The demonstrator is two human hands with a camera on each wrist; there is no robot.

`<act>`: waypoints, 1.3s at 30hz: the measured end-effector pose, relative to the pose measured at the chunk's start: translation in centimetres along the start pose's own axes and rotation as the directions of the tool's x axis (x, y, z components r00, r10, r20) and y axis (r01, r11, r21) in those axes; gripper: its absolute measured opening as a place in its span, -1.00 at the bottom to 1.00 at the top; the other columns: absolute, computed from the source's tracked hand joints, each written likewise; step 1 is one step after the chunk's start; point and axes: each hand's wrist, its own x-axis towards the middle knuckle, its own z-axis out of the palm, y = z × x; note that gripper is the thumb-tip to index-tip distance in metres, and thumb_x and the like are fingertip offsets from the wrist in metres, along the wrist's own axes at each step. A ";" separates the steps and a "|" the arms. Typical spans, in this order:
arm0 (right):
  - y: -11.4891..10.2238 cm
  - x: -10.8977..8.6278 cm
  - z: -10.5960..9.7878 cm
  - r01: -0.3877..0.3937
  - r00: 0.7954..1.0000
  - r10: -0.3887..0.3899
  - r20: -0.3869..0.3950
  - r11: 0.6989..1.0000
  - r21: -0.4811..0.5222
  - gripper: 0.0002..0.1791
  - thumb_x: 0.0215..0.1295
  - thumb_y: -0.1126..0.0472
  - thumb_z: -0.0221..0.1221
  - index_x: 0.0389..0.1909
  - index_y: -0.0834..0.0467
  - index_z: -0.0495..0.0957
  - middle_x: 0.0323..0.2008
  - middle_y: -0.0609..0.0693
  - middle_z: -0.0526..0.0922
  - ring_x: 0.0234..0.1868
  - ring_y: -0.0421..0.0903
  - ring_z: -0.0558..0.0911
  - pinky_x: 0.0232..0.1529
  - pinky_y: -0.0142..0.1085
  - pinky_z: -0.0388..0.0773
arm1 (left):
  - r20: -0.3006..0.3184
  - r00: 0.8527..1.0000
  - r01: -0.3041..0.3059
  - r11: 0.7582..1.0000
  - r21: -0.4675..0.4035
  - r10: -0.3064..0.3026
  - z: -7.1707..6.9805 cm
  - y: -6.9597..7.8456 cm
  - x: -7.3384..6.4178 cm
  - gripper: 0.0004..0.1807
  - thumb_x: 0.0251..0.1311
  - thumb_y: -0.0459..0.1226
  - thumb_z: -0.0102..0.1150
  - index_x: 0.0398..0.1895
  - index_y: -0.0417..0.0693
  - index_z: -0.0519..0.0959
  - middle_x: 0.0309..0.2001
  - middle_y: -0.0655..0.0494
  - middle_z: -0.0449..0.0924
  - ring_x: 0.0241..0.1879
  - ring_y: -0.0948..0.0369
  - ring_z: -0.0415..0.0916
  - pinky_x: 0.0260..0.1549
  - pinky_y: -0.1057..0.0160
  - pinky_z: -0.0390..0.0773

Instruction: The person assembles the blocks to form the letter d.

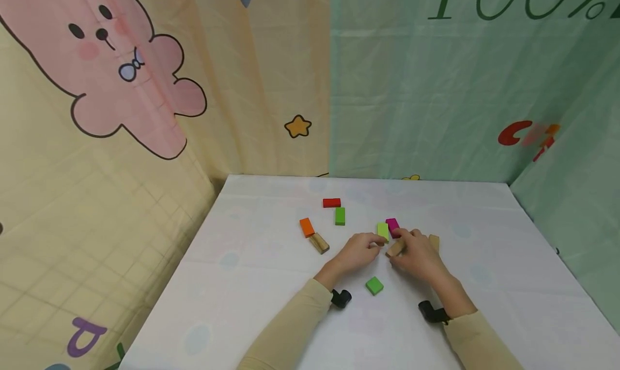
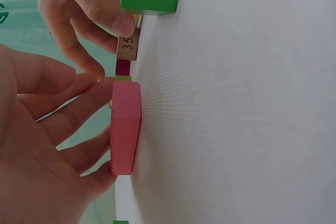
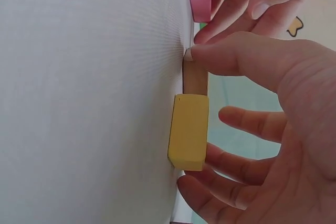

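My right hand (image 1: 418,256) pinches a wooden block (image 1: 396,248), thumb at its near side; the left wrist view shows "35" on this block's end. My left hand (image 1: 359,251) lies just to its left, fingers extended, with fingertips near a lime green block (image 1: 382,231). A pink block (image 2: 126,129) stands in front of the left fingers, hidden by that hand in the head view. Close by the right fingers is a magenta block (image 1: 392,226). A yellow block (image 3: 189,132) sits in front of the right palm.
A green block (image 1: 374,285) lies nearer me, between the forearms. Farther left are a red block (image 1: 331,203), another green block (image 1: 340,216), an orange block (image 1: 307,228) and a wooden block (image 1: 319,243). One more wooden block (image 1: 434,243) shows behind the right hand. Everything rests on a white table (image 1: 232,305).
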 end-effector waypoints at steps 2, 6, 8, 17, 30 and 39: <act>0.1 -0.1 -0.1 0.017 1.000 -0.016 -0.006 1.000 0.004 -0.21 0.00 0.14 0.52 0.28 0.23 0.46 -0.06 0.33 0.51 -0.17 0.20 0.52 -0.23 0.07 0.56 | -0.001 1.000 -0.006 1.000 0.003 0.006 0.0 -0.1 0.0 -0.64 0.44 -0.31 0.04 0.21 -0.02 0.63 0.05 0.19 0.67 0.07 0.36 0.52 0.02 0.34 0.50; 0.3 -0.2 -0.4 0.025 1.000 -0.025 -0.006 1.000 0.013 -0.19 -0.01 0.16 0.50 0.31 0.22 0.43 -0.03 0.33 0.51 -0.14 0.20 0.52 -0.20 0.09 0.57 | -0.004 1.000 -0.022 1.000 0.007 0.022 0.0 -0.2 0.1 -0.64 0.43 -0.32 0.04 0.22 -0.03 0.63 0.06 0.18 0.67 0.08 0.36 0.52 0.02 0.35 0.50; 0.4 -0.2 -0.5 0.029 1.000 -0.029 0.002 0.999 0.019 -0.18 0.00 0.16 0.49 0.32 0.22 0.42 -0.01 0.34 0.50 -0.13 0.19 0.52 -0.20 0.11 0.58 | -0.003 1.000 -0.030 0.999 0.012 0.030 0.0 -0.3 0.1 -0.63 0.42 -0.33 0.05 0.22 -0.04 0.63 0.06 0.17 0.67 0.10 0.36 0.51 0.04 0.35 0.50; 0.8 -0.4 -0.8 0.050 0.998 -0.051 0.026 0.997 0.053 -0.15 0.03 0.18 0.48 0.39 0.18 0.37 0.07 0.30 0.47 -0.15 0.12 0.54 -0.16 0.09 0.58 | 0.004 0.999 -0.037 0.998 0.043 0.037 -0.3 -0.1 -0.2 -0.62 0.40 -0.33 0.13 0.24 -0.02 0.61 0.10 0.17 0.65 -0.02 0.37 0.50 -0.02 0.38 0.50; 0.4 -0.7 -0.8 0.144 0.988 -0.147 0.042 0.987 0.073 -0.12 0.01 0.32 0.48 0.41 0.18 0.36 0.16 0.29 0.47 -0.04 0.15 0.60 -0.12 0.07 0.61 | -0.018 0.997 -0.066 0.989 0.129 0.069 -0.4 0.2 -0.7 -0.56 0.31 -0.25 0.30 0.27 0.05 0.60 0.05 0.20 0.64 -0.22 0.31 0.44 -0.23 0.44 0.44; 0.4 -0.9 -0.6 0.157 0.985 -0.162 0.065 0.984 0.083 -0.09 -0.01 0.29 0.53 0.42 0.06 0.37 0.16 0.23 0.51 0.02 0.15 0.58 -0.07 0.10 0.63 | -0.045 0.998 -0.042 0.985 0.165 0.050 -0.1 0.2 -1.3 -0.53 0.28 -0.18 0.36 0.27 0.10 0.60 0.07 0.23 0.62 -0.07 0.32 0.42 -0.09 0.41 0.48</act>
